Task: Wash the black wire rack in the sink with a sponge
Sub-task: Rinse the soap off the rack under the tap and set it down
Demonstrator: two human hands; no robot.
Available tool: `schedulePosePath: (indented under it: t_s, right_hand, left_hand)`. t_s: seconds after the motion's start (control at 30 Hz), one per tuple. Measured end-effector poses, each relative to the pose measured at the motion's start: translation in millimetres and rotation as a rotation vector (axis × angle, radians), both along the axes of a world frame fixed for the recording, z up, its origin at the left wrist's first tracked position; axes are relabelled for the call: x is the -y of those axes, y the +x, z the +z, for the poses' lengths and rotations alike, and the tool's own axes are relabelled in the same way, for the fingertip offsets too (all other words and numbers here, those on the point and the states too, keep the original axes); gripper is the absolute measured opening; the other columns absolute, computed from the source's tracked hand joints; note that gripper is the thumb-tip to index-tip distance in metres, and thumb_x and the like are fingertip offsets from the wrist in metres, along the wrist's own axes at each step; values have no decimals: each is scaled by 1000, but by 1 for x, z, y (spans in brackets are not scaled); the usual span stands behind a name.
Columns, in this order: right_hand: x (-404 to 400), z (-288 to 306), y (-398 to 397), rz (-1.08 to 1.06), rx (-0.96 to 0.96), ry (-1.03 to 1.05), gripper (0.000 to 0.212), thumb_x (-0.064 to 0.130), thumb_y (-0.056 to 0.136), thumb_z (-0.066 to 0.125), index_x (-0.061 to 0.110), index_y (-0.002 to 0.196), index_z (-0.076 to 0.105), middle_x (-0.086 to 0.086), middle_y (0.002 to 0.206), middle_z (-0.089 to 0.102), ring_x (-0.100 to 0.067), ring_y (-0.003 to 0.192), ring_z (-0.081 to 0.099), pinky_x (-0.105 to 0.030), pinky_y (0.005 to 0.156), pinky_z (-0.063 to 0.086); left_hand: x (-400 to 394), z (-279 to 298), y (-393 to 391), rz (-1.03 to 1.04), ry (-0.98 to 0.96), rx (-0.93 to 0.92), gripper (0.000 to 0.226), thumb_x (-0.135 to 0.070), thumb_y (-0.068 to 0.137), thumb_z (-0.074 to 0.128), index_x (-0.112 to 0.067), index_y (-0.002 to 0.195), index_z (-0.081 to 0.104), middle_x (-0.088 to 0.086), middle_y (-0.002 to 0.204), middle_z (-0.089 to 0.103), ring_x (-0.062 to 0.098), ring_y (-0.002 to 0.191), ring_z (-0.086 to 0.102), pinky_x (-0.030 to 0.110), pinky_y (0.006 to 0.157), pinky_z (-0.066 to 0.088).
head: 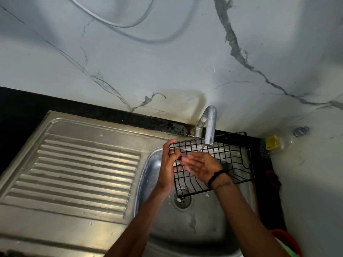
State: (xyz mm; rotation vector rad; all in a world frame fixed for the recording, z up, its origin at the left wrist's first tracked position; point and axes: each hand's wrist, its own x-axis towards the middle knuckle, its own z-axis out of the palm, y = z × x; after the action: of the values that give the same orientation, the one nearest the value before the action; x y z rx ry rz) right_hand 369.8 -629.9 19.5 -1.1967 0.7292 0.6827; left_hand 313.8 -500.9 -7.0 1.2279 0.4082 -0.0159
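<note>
Currently I'm seeing the black wire rack (222,160) tilting over the sink (185,225), under the faucet (208,125). Left hand (169,164) is gripping its left edge; right hand (201,165) is lying flat, fingers straight, against the wires.

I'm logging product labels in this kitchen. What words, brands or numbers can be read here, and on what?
None can be read.
Yellow label on the clear plastic bottle in the corner right of the steel sink: too blurred to read.
Black wire rack and chrome tap: no markings visible.
</note>
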Motion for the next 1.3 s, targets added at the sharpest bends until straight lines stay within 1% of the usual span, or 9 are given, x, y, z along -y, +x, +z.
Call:
schedulePosePath:
  t_s: [0.13, 0.47, 0.63, 0.7, 0.8, 1.0, 1.1, 1.2, 1.3]
  right_hand:
    - [8, 7, 15, -524, 140, 291, 29, 13, 97, 54, -9, 114, 64, -25, 105, 74, -30, 89, 76, -34, 85, 61]
    - [-10, 36, -5, -326, 139, 311, 37, 15, 103, 45, -5, 80, 67, -26, 91, 75, -35, 86, 77, -37, 71, 64]
    - [-51, 16, -72, 160, 483, -180, 36, 38, 106, 44, 16, 118, 71, -6, 121, 73, -18, 114, 69, -42, 102, 53]
    - [-65, -1, -111, 413, 720, -371, 49, 50, 106, 36, 35, 153, 38, 13, 153, 47, 0, 137, 46, -30, 115, 39]
    - [-50, -23, -145, 678, 803, -605, 66, 60, 104, 24, 36, 160, 0, 16, 166, 15, 2, 150, 17, -26, 123, 22]
    - [27, -49, -154, 1239, 1243, -1079, 52, 45, 105, 37, 25, 153, 33, 5, 154, 44, -13, 146, 36, -42, 126, 4]
    - [72, -53, -134, 1315, 1209, -1099, 50, 52, 106, 28, 35, 153, 29, 7, 157, 38, -12, 149, 27, -46, 125, 8]
    - [113, -62, -108, 1327, 998, -1223, 52, 60, 103, 23, 38, 148, 33, 9, 151, 43, -12, 146, 33, -41, 126, -3]
    - [122, -69, -93, 1337, 982, -1265, 51, 61, 99, 27, 33, 137, 47, 13, 137, 50, -12, 135, 46, -51, 122, 17]
  left_hand:
    - [-8, 0, 8, -17, 2, 25, 46, -41, 96, 57, -28, 140, 53, 18, 140, 59, 40, 129, 59, 60, 108, 49]
    - [-20, -14, -3, 50, -95, -74, 67, -63, 80, 70, -32, 139, 58, 4, 134, 69, 29, 125, 65, 52, 102, 55]
    - [-12, -16, 0, 19, -147, -89, 70, -55, 82, 77, -27, 143, 56, 0, 126, 70, 22, 118, 65, 39, 101, 53]
    - [-9, -13, 1, -19, -144, -84, 51, -25, 100, 65, -11, 147, 50, 1, 112, 65, 14, 97, 63, 20, 80, 57]
    - [-7, -9, 9, 95, -115, -61, 63, -40, 92, 74, -10, 143, 53, 14, 114, 65, 21, 91, 63, 32, 76, 58]
    - [-2, -21, -9, 168, 120, -75, 77, -76, 75, 76, -17, 124, 66, 30, 120, 64, 55, 109, 61, 54, 84, 58]
    - [-13, -19, -14, 162, 152, -118, 70, -80, 73, 74, -28, 120, 68, 16, 119, 69, 50, 110, 63, 66, 93, 55]
    - [-26, -1, -24, 197, 63, -166, 90, -85, 63, 76, -21, 125, 67, 16, 115, 70, 33, 93, 66, 45, 77, 60]
    - [-36, 8, -28, 233, -74, -324, 93, -81, 59, 82, -10, 119, 70, 25, 94, 69, 22, 76, 60, 43, 70, 57]
